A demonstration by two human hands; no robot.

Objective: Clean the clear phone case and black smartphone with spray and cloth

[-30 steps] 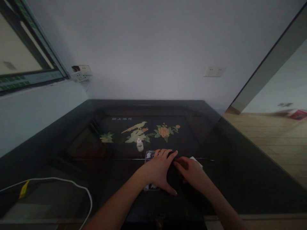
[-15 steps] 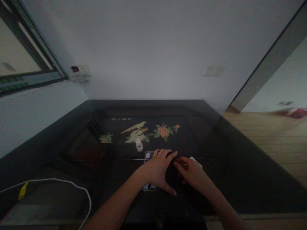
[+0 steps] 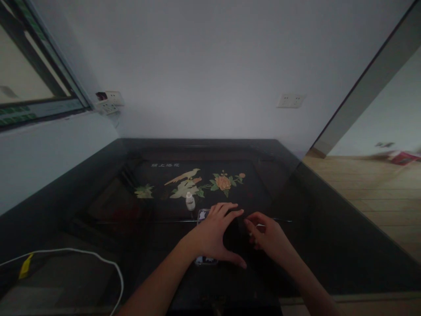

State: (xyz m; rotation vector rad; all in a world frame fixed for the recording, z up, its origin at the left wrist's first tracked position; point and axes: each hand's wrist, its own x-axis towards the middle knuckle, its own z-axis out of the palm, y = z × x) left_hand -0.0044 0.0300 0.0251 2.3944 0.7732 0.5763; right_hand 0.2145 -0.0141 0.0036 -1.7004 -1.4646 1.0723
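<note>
My left hand (image 3: 219,237) lies spread over a phone-sized rounded case (image 3: 202,215) with a clear rim and a black-and-white pattern. Its thumb stretches out to the right, and the palm hides the middle of the case. Just to the right, my right hand (image 3: 265,232) is closed in a pinch, thumb against forefinger. A bit of a thin white piece (image 3: 261,225) shows between its fingers; most of it is hidden. Behind the case stands a small white bottle (image 3: 190,201), upright and touched by neither hand.
The glossy black tabletop (image 3: 315,237) bears an inlaid bird and flower picture (image 3: 222,182). A white cable (image 3: 82,251) with a yellow tag (image 3: 25,266) curves across the left front. Wall sockets (image 3: 291,100) sit above the table's back edge; a window is at left.
My right hand has shifted slightly right, away from the left hand, and the white corner behind it is now out of sight. The left hand stays over the case, its thumb a little further out.
</note>
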